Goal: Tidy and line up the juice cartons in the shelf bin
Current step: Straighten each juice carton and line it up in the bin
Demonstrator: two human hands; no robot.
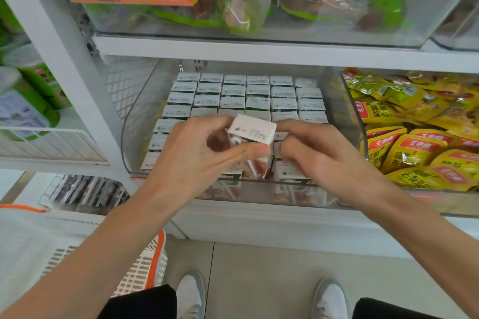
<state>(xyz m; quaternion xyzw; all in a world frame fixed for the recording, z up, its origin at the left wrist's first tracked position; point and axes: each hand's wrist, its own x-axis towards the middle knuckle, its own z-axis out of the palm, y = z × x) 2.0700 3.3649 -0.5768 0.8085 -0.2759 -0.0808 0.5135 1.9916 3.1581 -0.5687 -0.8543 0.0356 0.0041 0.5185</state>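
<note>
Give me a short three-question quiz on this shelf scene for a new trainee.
1. True or false: the left hand holds a raised carton above the clear bin.
2. What lies right of that bin? A yellow snack packets, B bottles, C cans.
3. Fill in: the basket at lower left has an ___ rim.
Key: 1 true; 2 A; 3 orange.

bright, even light fell from above; glare streaked the clear bin (357,122); edges bowed from the wide lens, the top shelf blurred.
</note>
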